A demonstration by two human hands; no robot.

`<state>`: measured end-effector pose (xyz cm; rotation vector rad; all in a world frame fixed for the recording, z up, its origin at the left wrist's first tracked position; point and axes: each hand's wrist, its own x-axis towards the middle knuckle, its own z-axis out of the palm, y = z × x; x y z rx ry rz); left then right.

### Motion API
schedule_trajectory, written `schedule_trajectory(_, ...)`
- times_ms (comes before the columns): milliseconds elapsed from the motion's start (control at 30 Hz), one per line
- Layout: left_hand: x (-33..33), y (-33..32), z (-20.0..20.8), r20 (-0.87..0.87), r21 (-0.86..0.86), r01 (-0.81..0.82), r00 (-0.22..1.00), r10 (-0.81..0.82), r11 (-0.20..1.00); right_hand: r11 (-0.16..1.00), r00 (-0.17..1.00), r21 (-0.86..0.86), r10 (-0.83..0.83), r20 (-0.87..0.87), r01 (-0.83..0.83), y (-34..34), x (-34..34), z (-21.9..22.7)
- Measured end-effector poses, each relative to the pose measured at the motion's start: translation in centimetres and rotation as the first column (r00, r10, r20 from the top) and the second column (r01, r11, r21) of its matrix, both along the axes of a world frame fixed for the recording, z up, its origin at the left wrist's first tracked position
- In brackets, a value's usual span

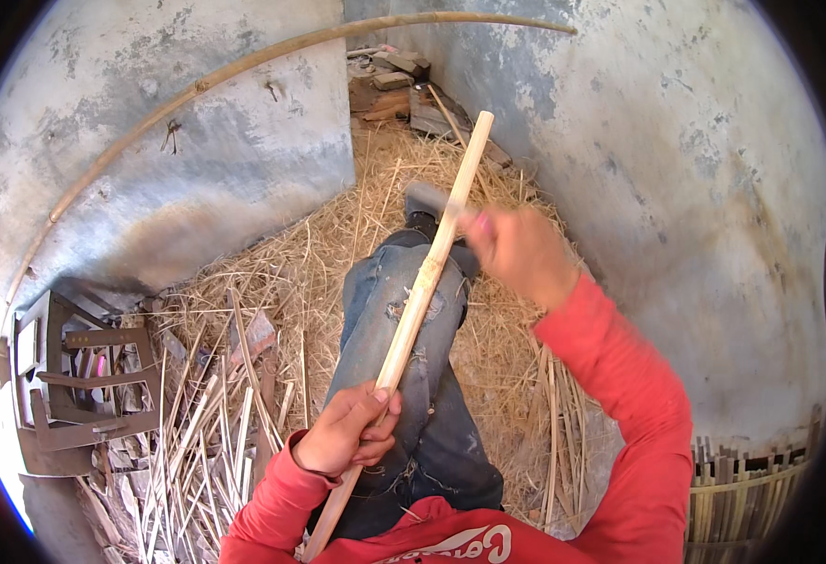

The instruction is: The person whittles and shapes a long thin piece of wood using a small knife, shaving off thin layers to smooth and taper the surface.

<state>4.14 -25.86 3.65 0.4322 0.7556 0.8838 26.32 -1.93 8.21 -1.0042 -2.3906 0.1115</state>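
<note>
A long, pale split bamboo strip (421, 289) slants across my jeans-clad legs (375, 324), its far end raised and its near end beside my waist. My left hand (352, 428) is closed around its lower part. Further up, my right hand (524, 256), slightly smeared by motion, is closed on a knife whose grey blade (427, 198) lies across the strip near its upper end. A bit of pink shows at the fingers; most of the handle is hidden in the fist. A rough node marks the strip between both hands.
Thin shavings (272, 254) cover the floor. Many split strips (211, 442) lie at the left, beside a dark wooden frame (93, 376). A long curved pole (201, 86) leans along the wall. Bricks (394, 75) are piled in the far corner; a slatted basket (747, 493) stands at right.
</note>
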Motion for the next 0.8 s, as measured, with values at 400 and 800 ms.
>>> schedule_trajectory(400, -1.0, 0.1, -0.8, 0.34, -0.121, 0.125, 0.937, -0.077, 0.985, 0.999, 0.999, 0.005, 0.047, 0.025, -0.047, -1.6, 0.2, -0.4)
schedule_trajectory(800, -0.5, -1.3, -0.5, -0.074, -0.004, 0.028, 0.997, -0.029, 1.0, 0.997, 0.988, -0.006, 0.081, 0.13, -0.081, -2.8, 0.1, 0.1)
